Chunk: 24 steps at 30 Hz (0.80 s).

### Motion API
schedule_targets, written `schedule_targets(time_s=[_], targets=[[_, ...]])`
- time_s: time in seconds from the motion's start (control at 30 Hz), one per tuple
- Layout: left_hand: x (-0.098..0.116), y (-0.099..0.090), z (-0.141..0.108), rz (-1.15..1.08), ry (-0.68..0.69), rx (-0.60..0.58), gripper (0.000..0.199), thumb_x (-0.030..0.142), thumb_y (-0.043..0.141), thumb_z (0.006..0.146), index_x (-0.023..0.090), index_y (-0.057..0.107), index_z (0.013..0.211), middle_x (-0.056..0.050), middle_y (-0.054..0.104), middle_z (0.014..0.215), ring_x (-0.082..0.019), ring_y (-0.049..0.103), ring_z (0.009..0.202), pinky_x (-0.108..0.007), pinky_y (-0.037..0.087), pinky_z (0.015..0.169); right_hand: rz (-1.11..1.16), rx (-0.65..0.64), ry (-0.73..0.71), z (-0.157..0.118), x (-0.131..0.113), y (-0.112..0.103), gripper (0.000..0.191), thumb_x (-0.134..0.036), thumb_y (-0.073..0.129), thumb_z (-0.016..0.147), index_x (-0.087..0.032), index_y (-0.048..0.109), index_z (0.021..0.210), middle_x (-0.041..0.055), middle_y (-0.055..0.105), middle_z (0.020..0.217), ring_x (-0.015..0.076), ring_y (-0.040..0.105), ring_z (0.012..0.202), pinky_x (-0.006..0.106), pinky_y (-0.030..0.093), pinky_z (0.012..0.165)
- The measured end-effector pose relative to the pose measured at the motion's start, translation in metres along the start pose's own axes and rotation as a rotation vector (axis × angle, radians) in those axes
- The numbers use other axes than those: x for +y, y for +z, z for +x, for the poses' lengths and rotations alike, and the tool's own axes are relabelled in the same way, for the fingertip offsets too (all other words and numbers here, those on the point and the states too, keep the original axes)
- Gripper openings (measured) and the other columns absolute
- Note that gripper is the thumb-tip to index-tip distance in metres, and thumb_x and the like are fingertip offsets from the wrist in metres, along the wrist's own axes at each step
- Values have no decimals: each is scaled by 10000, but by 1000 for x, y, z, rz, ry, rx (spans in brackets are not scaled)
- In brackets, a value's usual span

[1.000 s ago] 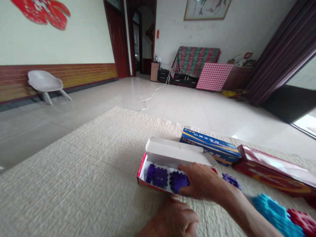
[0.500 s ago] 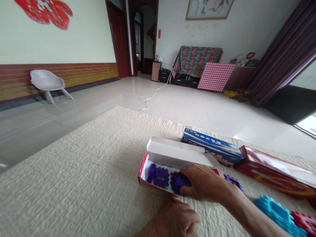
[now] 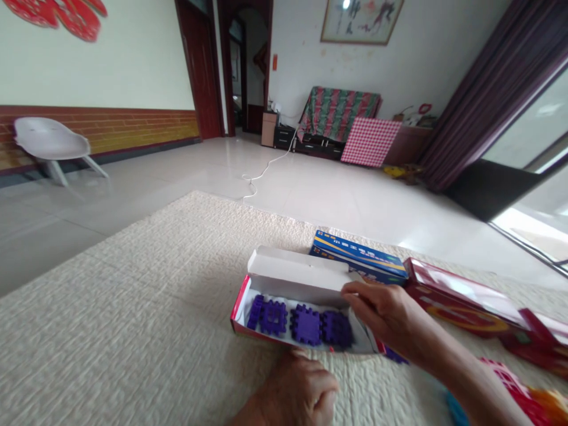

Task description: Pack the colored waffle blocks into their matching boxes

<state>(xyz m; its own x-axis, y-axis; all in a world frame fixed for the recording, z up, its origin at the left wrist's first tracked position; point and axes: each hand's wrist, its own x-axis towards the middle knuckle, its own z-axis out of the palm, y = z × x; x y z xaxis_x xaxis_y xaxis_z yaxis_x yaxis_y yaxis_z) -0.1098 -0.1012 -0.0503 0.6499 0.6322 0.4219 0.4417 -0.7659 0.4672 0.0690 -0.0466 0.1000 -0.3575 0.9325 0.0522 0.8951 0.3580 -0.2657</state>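
An open cardboard box with a white inside and red outer edges lies on the mat, its lid tipped back. Several purple toothed plastic building blocks sit in a row in it. My right hand is above the box's right end, fingers drawn together near the lid's end flap; whether they grip anything is hidden. My left hand rests curled on the mat against or just before the box's front side. Another purple block lies partly hidden under my right wrist.
Behind the box is a blue box, with a dark red box to its right. Red blocks, orange blocks and a blue block lie at lower right. The textured mat spreads left; a white chair stands beyond.
My right hand has let go of a purple block and risen toward the lid's right end. The purple row now reaches further right. My left hand stays by the box; the view has shifted right.
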Motion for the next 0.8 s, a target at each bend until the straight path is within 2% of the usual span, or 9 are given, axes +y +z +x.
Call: schedule_targets(time_s=[0.07,0.13,0.2,0.27,0.4,0.63,0.8], targets=[[3,-5,1,-41,-10,30,106,108,527,709,193,542,647,26,606,568,-122,581,558,-252,398,643,100,211,92,-27,24,-3,302,-378,421,928,-216,674,959,51,710,865,176,659,747,271,477,681],[7,-10,1,-92,-17,37,146,96,490,749,189,550,653,19,601,570,-121,582,561,-249,407,673,71,307,205,-55,48,3,285,-384,450,911,-217,674,970,57,702,876,189,654,750,290,485,678],[9,-14,2,-134,-26,36,175,96,468,779,187,570,670,10,603,587,-123,588,574,-246,403,654,2,257,252,-76,65,17,275,-357,454,901,-223,674,996,66,683,920,204,648,792,320,495,707],[10,-16,3,-152,-33,32,190,98,455,791,187,589,689,5,594,591,-128,587,580,-249,388,624,-63,189,256,-89,73,33,276,-308,483,871,-226,662,1063,83,653,1040,229,631,910,359,496,794],[12,-18,4,-155,-29,25,201,93,444,801,185,591,699,10,577,585,-126,574,569,-257,375,619,-167,170,288,-94,75,52,346,-232,513,830,-209,629,1155,112,589,1174,259,580,1035,404,464,899],[10,-16,3,-161,-22,27,189,93,451,808,188,604,749,9,588,604,-132,580,583,-264,388,638,-200,182,331,-94,76,57,281,-196,486,844,-190,643,1077,124,588,1124,261,569,994,409,455,872],[8,-13,0,-162,-34,12,181,97,464,807,193,609,759,8,595,618,-134,582,598,-264,387,640,-5,200,315,-103,74,54,182,-204,436,865,-204,600,943,83,641,985,219,608,893,362,464,810]])
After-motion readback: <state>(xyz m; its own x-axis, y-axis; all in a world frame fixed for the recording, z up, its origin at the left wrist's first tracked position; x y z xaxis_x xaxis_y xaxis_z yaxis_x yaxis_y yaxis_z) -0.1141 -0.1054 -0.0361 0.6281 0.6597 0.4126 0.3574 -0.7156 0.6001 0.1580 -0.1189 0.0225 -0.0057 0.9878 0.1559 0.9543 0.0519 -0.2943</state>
